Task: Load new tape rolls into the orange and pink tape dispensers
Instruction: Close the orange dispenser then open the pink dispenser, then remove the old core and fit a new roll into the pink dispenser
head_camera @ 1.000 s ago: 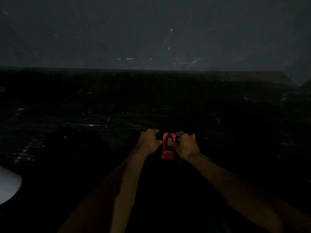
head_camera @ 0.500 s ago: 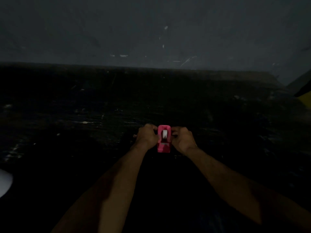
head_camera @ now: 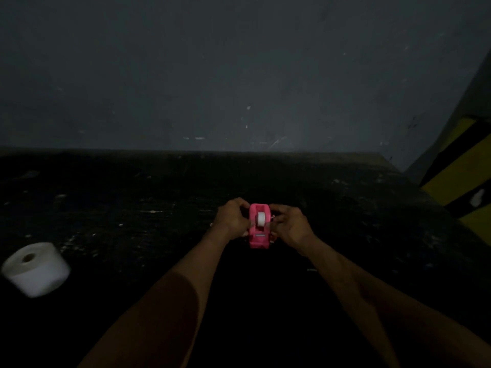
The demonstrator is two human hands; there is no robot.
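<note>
While both hands hug its sides, the pink tape dispenser (head_camera: 259, 226) sits on the dark table (head_camera: 132, 208). A white tape roll (head_camera: 261, 219) is already inside. Left hand (head_camera: 231, 218) and right hand (head_camera: 290, 226) press inward. Next, I think, the tape end needs pulling to the cutter.

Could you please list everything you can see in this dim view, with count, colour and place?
pink tape dispenser: one, pink, centre of the dark work surface, gripped between both hands
tape roll: one, white, seated upright in the dispenser's cradle
paper roll: one, white with a brown core, left edge of the surface, blurred
work surface: one, black and scuffed, fills the lower half
wall: one, dark grey, behind the surface
striped panel: one, yellow and black, far right
orange dispenser: not in view
left hand: one, on the dispenser's left side
right hand: one, on its right side
</note>
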